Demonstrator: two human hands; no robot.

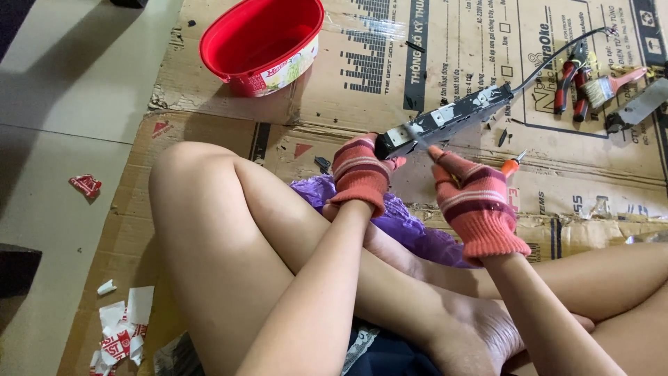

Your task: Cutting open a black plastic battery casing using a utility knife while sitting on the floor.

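Bare knees frame the work. Left hand [360, 173] grips the grey metal unit [445, 120] firmly; right hand's [475, 202] fingers close on an orange-handled screwdriver [513, 164]. Advisable: steady the unit, tool square.

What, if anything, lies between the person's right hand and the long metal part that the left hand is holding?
Nothing visible does. The right hand sits just beside the metal part, which the left hand grips at its near end.
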